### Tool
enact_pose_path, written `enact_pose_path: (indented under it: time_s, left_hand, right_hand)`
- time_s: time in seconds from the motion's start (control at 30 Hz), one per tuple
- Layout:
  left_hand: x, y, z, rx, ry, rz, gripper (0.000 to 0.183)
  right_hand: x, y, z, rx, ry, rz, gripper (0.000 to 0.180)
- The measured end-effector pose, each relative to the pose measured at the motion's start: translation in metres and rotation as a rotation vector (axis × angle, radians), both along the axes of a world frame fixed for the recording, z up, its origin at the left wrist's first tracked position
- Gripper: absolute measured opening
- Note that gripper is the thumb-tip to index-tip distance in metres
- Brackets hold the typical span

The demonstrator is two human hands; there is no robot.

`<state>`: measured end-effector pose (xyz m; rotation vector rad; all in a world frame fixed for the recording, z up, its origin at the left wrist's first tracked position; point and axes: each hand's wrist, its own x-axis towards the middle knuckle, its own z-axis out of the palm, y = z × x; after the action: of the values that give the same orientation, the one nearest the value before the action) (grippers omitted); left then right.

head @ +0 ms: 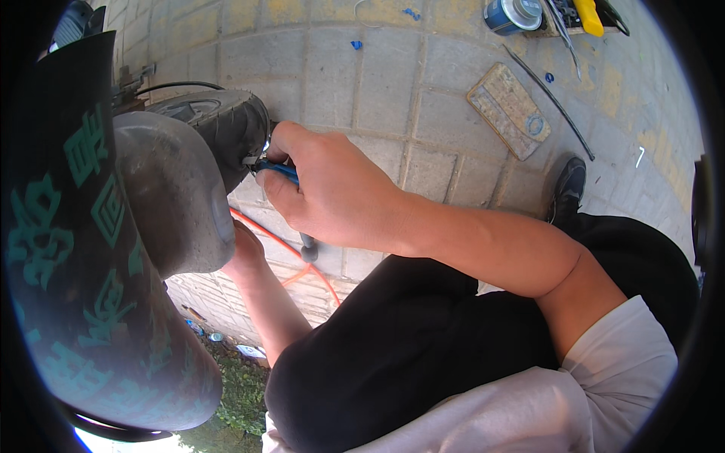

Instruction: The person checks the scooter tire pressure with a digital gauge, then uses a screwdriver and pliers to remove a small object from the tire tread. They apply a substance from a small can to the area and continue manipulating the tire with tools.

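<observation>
My right hand [334, 181] is closed around a blue-handled hand tool [277, 169]. The tool's metal tip meets the side of a black rubber tyre [243, 124] on a two-wheeler's wheel. Whether the tool is a pair of pliers or another kind is not clear. Below it, my left hand [243, 246] reaches behind a scuffed grey plastic mudguard [175, 192]. Its fingers are hidden there, so any hold is out of sight. A dark seat [113, 272] with green printed characters rises at the left.
An orange hose [266, 231] runs over the paving under my right hand. Beyond lie a worn board [504, 107], a thin dark rod [552, 105] and a blue can [512, 16] beside a tool box [546, 25]. Green plants [241, 390] grow below the seat.
</observation>
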<state>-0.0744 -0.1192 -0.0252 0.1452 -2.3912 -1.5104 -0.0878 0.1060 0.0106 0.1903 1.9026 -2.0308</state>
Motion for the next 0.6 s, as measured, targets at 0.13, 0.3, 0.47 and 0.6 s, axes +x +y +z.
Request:
enact_pose_path:
  time_s: [0.13,0.3,0.47,0.6]
  left_hand:
    - [0.001,0.001,0.002,-0.122,0.015,-0.017,0.059]
    - [0.0,0.005,0.005,-0.018,-0.015,0.017,0.06]
    - [-0.001,0.008,0.007,0.036,-0.037,0.046,0.062]
    - [-0.001,0.009,0.009,-0.058,-0.07,0.043,0.064]
  right_hand:
    - [-0.003,0.002,-0.003,0.003,0.027,0.028,0.021]
    - [-0.008,0.003,-0.008,-0.068,0.005,0.045,0.024]
    - [-0.009,0.002,-0.011,-0.169,-0.082,0.039,0.026]
    - [-0.01,0.001,-0.012,-0.193,-0.091,0.037,0.025]
